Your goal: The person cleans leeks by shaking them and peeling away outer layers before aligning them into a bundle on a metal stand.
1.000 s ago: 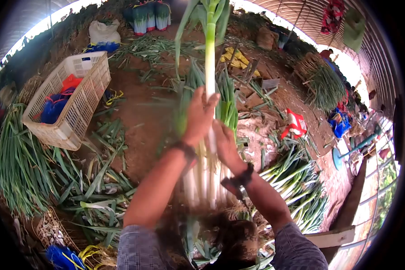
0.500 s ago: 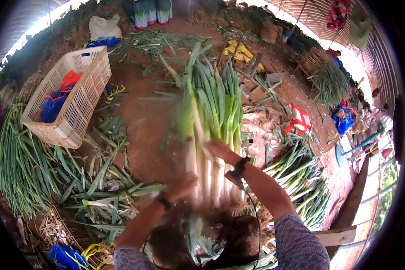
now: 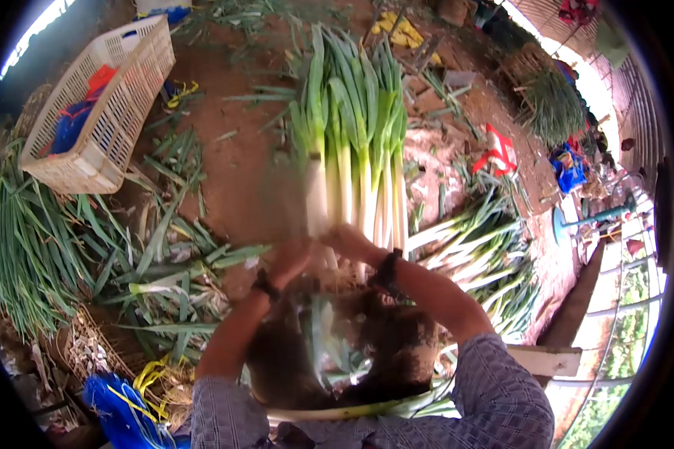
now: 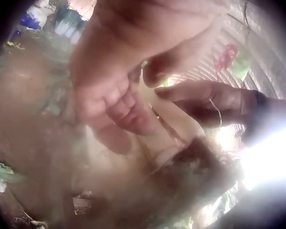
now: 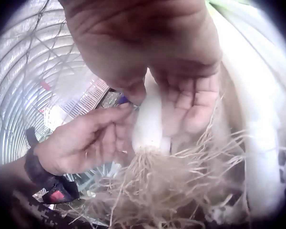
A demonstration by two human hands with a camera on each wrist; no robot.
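Observation:
A bundle of leeks lies lengthwise in front of me, green tops far, white stalks and hairy roots near. Both hands work at its root end. My left hand curls its fingers round a white stalk just above the roots. My right hand grips the same white stalk from the other side, its fingers bent over it. In the right wrist view the left hand touches that stalk from the left, above the tangled roots. The left hand is motion-blurred in the head view.
A white plastic basket with red and blue things stands far left. Long greens lie at the left, trimmed leaves near the left arm, more leeks at the right. A blue bag and a wooden board lie close by.
A second ago both hands held a leek upright. It has been laid onto the bundle, and both hands have slid down to the root end.

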